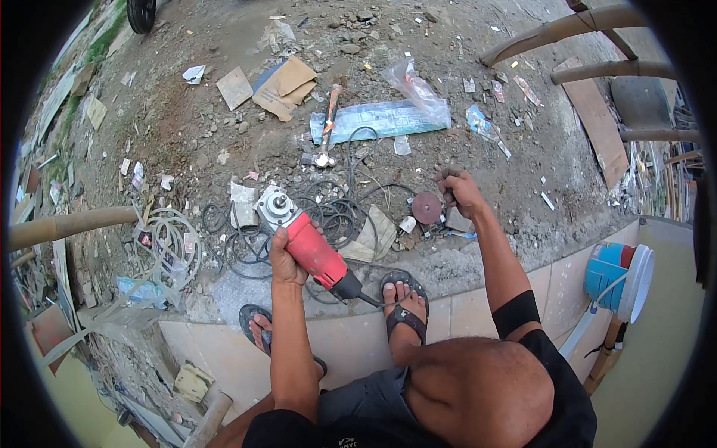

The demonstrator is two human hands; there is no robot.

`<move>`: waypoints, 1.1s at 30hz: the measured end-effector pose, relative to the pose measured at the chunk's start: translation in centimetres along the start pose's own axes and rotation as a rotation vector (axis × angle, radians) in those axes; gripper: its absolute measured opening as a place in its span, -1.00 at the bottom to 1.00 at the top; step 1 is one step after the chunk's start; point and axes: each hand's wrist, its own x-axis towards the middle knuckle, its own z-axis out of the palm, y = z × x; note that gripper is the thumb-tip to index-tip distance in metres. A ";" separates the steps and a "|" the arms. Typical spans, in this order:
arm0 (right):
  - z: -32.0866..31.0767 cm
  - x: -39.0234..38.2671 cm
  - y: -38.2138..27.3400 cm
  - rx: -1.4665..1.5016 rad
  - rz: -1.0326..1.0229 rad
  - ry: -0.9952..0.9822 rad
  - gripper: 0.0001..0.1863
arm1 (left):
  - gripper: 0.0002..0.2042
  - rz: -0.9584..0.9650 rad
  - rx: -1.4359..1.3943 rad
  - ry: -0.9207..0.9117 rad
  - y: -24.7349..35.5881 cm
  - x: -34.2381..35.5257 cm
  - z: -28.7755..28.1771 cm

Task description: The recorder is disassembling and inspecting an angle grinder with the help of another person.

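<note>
My left hand [290, 259] is wrapped round the body of a red angle grinder [314, 250]. Its grey metal head points away from me, with the bare spindle facing up and no disc on it. A black cord leaves the dark tail end near my right foot. My right hand [463, 193] hovers to the right, fingers curled inward; whether they pinch something small does not show. Just left of those fingers is a round reddish-brown abrasive disc [427, 207], apparently lying on the ground.
Black cable [347, 216] lies coiled beyond the grinder. Farther out rests a hammer [327, 127] beside clear plastic sheeting [381, 119]. Pale hose [168, 243] loops at left. A blue and white bucket [616, 280] stands at right; bamboo poles [567, 33] rise at upper right.
</note>
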 end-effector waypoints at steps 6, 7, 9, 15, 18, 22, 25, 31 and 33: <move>2.8 0.4 5.5 -1.087 -0.067 0.276 -0.52 | -0.18 -0.069 -0.089 -0.123 -0.4 -1.9 -6.0; 3.2 0.3 4.8 -1.088 -0.074 0.268 -0.52 | -0.18 -0.062 -0.088 -0.117 -0.8 -2.2 -6.3; 3.4 -0.2 3.0 -1.090 -0.047 0.324 -0.48 | -0.17 -0.081 -0.169 -0.111 -1.8 -2.1 -5.3; 7.2 -3.4 -3.6 -0.507 -0.121 -0.117 -0.62 | -0.15 -0.161 -0.308 -0.168 -3.1 -1.7 -2.2; 12.9 -4.2 -4.6 -0.447 -0.207 -0.350 -0.59 | -0.16 -0.153 -0.245 -0.245 -3.5 -1.4 0.1; 17.3 -2.5 -5.0 -0.351 -0.122 -0.545 -0.54 | -0.21 -0.051 -0.150 -0.130 -3.6 -2.8 -0.7; 18.7 1.6 -5.1 -0.513 -0.331 -0.460 -0.58 | -0.22 0.065 -0.263 -0.203 -2.8 -3.7 -3.2; 20.9 3.1 -3.0 -1.412 -0.872 -0.619 -0.46 | -0.18 0.210 -0.305 -0.004 -1.3 -6.1 -5.7; 20.4 3.5 -1.8 -1.325 -0.924 -0.588 -0.62 | -0.09 0.210 -0.300 -0.091 -1.1 -5.8 -7.7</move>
